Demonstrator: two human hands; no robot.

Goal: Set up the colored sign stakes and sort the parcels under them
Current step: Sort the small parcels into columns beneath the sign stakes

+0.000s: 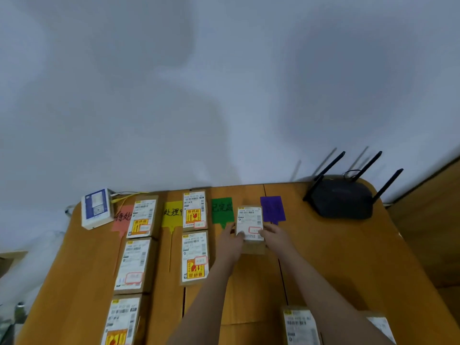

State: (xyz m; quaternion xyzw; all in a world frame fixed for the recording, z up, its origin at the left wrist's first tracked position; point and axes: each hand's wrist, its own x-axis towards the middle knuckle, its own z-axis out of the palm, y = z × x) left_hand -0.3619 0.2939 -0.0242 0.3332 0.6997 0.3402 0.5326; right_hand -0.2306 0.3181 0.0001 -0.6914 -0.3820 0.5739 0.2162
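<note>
A: Where is the parcel in hand?

B: At the far end of the table, between the green sign and the purple sign. Its left edge overlaps the green sign's right edge; its right edge sits just beside the purple one.

A: State of the grip?

B: Both hands are closed on it. The left hand holds the near-left corner, the right hand the near-right corner. Thumbs rest on the label. Whether the parcel is down on the table or raised slightly cannot be told.

A: Orientation?

B: The long axis runs away from the person, in line with the stakes and with the sorted columns: three parcels beside the red sign, two beside the yellow sign.

A: Which relation governs the next move?

B: Lateral offset. By the pattern of the other columns, each parcel lies just right of its sign. This one fits the green column, so release is probably due. Neither hand is nearer; both sit at its near edge.

A: Remaining work?

B: Two parcels wait at the near edge, nearest the right hand.
</note>
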